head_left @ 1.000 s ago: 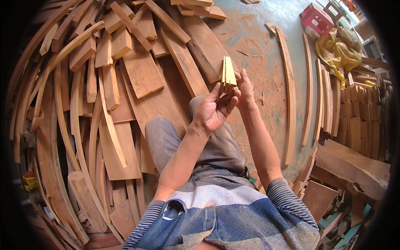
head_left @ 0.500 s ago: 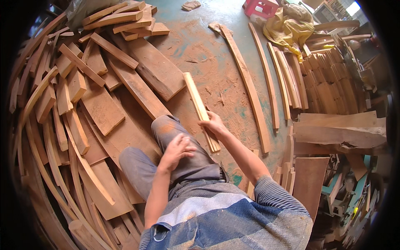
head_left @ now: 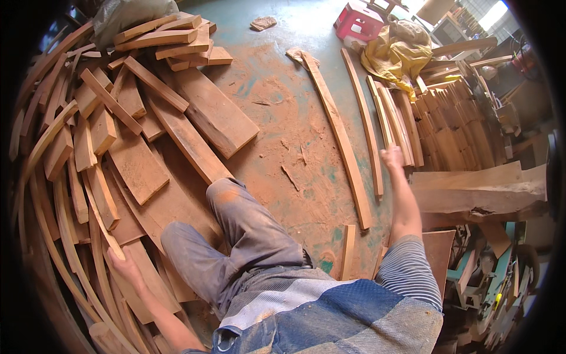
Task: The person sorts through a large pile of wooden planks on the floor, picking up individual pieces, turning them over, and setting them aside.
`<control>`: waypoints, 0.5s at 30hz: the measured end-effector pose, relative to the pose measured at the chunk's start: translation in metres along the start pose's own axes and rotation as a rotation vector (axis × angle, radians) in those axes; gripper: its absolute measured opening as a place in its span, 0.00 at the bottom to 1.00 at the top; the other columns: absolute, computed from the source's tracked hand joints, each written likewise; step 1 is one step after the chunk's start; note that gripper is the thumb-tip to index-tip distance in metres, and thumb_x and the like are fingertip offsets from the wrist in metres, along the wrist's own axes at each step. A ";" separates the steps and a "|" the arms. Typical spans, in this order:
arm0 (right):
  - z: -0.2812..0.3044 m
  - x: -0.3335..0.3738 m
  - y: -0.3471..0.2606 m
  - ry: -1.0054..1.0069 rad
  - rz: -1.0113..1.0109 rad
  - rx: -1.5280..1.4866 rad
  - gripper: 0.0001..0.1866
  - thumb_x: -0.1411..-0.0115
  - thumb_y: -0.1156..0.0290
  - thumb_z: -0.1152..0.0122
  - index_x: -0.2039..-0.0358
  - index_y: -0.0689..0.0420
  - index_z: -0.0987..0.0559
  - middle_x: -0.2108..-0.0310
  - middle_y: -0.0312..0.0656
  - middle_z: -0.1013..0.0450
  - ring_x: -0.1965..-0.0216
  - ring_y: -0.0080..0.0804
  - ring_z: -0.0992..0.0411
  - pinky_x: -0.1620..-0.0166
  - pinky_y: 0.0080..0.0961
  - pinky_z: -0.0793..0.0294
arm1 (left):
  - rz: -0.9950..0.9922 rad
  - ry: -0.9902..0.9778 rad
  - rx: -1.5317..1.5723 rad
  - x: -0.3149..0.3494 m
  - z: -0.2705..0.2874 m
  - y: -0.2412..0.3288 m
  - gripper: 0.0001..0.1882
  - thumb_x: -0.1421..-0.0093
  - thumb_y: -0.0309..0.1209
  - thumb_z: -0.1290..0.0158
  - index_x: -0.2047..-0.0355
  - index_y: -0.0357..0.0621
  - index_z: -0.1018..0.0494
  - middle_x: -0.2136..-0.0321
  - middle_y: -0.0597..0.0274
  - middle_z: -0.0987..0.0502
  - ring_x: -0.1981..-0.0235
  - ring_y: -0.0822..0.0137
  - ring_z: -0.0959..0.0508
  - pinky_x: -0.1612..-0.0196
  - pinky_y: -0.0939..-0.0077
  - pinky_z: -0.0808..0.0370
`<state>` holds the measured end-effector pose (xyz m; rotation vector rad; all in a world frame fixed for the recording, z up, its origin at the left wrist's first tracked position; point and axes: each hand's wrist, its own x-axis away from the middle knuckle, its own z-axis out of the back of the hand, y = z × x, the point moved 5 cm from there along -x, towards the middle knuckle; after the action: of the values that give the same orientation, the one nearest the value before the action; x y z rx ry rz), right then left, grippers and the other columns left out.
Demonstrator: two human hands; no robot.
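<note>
Over the lumber heap at the left, my left hand (head_left: 126,266) is closed around the near end of a thin, curved wooden strip (head_left: 101,217). The strip slants up and away between thicker boards. My right arm reaches out to the right. There my right hand (head_left: 392,157) is closed at the near end of a pale wooden strip (head_left: 380,112), which lies in a row of long strips. Just left of that hand is a slim curved strip (head_left: 364,127). Farther left, a longer, wider curved strip (head_left: 337,141) lies on the floor.
Stacked planks (head_left: 215,112) and short blocks fill the left side. Sawdust covers the floor (head_left: 277,159). At the far right are a red-and-white stool (head_left: 358,22), a yellow cloth sack (head_left: 401,50) and stacked curved pieces (head_left: 460,121). A thick slab (head_left: 480,192) lies nearer right.
My right hand has moved right, from above my knee to the strip row, taking the pale wood with it. My left hand has left my lap and taken hold of the thin curved strip.
</note>
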<state>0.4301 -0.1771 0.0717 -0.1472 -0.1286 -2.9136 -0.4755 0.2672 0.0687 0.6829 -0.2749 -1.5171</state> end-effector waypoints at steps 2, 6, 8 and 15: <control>-0.030 0.029 -0.046 -0.042 0.143 -0.227 0.17 0.45 0.65 0.40 0.57 0.60 0.20 0.56 0.59 0.22 0.53 0.56 0.23 0.50 0.48 0.23 | 0.130 0.011 -0.177 0.001 0.013 -0.018 0.35 0.39 0.33 0.39 0.36 0.31 0.39 0.42 0.45 0.31 0.40 0.50 0.30 0.37 0.61 0.36; -0.133 0.087 -0.152 -0.083 0.494 -0.173 0.19 0.46 0.61 0.35 0.58 0.60 0.20 0.52 0.57 0.25 0.50 0.56 0.26 0.51 0.47 0.25 | 0.116 -0.128 0.185 -0.014 -0.006 -0.076 0.35 0.47 0.33 0.33 0.42 0.37 0.36 0.51 0.53 0.29 0.49 0.58 0.28 0.42 0.64 0.32; -0.137 0.149 -0.193 -0.151 0.677 -0.336 0.23 0.46 0.60 0.33 0.52 0.60 0.19 0.51 0.56 0.24 0.48 0.54 0.26 0.49 0.45 0.26 | 0.388 -0.159 0.344 -0.021 -0.011 -0.050 0.38 0.50 0.35 0.31 0.43 0.36 0.34 0.54 0.53 0.25 0.54 0.61 0.24 0.51 0.65 0.25; -0.085 0.315 -0.365 -0.222 1.040 -0.857 0.17 0.43 0.72 0.33 0.53 0.61 0.19 0.61 0.51 0.20 0.64 0.39 0.18 0.61 0.30 0.19 | 0.358 -0.040 0.052 -0.045 0.011 -0.111 0.36 0.53 0.33 0.31 0.48 0.26 0.34 0.56 0.45 0.23 0.61 0.59 0.20 0.60 0.65 0.22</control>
<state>0.0355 0.1018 -0.0064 -0.4885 0.8841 -1.7333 -0.5763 0.3172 0.0253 0.6077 -0.4444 -1.1855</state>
